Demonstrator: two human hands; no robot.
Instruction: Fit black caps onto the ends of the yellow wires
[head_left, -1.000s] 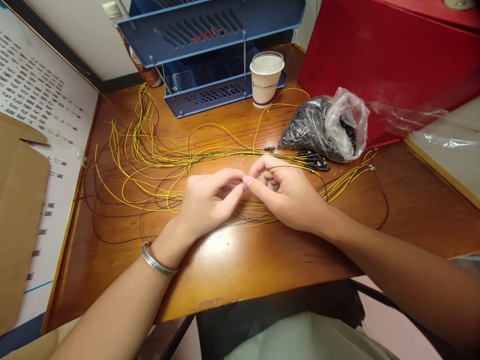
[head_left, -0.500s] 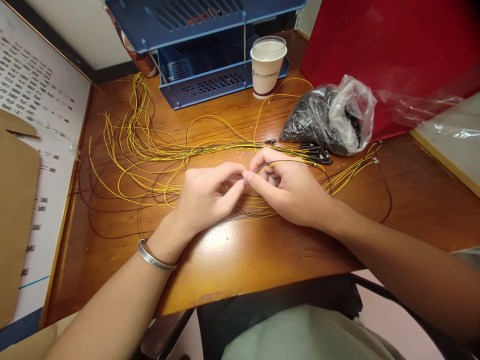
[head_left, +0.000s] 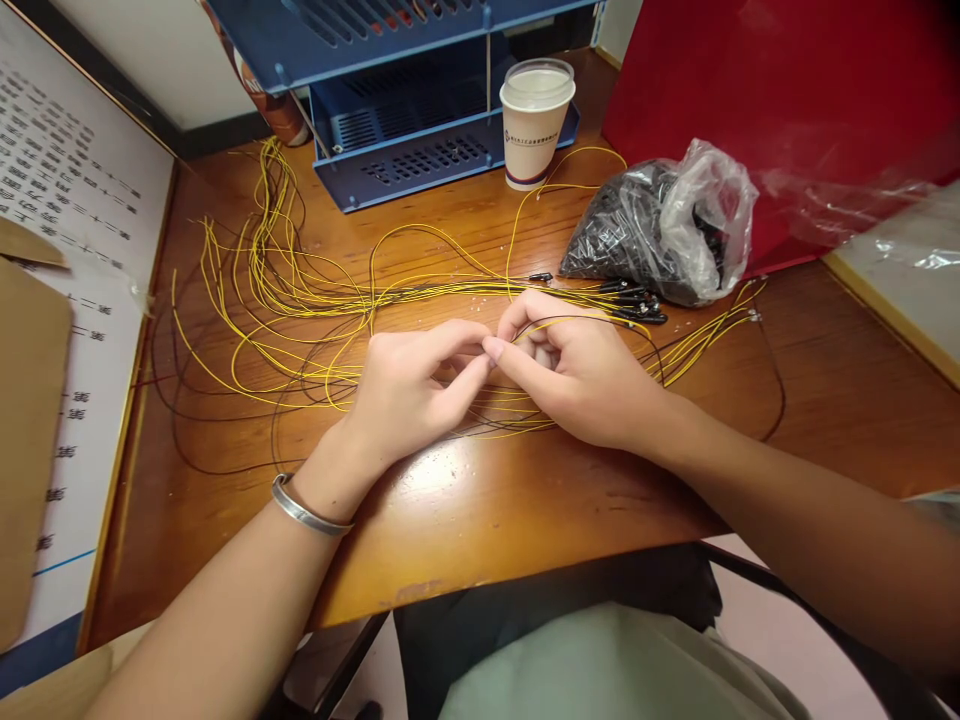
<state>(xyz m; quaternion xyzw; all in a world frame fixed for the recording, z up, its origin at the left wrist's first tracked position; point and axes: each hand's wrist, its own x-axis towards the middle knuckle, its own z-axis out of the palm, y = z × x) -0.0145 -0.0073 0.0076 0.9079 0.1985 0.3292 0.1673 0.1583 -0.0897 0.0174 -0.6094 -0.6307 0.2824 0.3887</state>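
My left hand (head_left: 409, 395) and my right hand (head_left: 581, 375) meet fingertip to fingertip over the middle of the wooden desk (head_left: 465, 520). Both pinch a thin wire (head_left: 592, 320) that runs out of my right hand to the right. Whatever sits between the fingertips is hidden by the fingers. A silver bangle (head_left: 304, 510) is on my left wrist. A loose spread of yellow and black wires (head_left: 300, 300) lies under and behind my hands. Several wire ends with small black caps (head_left: 634, 305) lie just right of my right hand.
A clear plastic bag of small black parts (head_left: 660, 235) sits at the back right beside a red box (head_left: 765, 110). A lidded paper cup (head_left: 534, 120) and a blue tiered tray (head_left: 405, 100) stand at the back. A printed sheet (head_left: 67, 250) and brown cardboard (head_left: 30, 430) flank the left.
The view has tilted a little, so everything sits slightly higher in the picture. My hands stay pinched together on the wire; the fingers have barely shifted.
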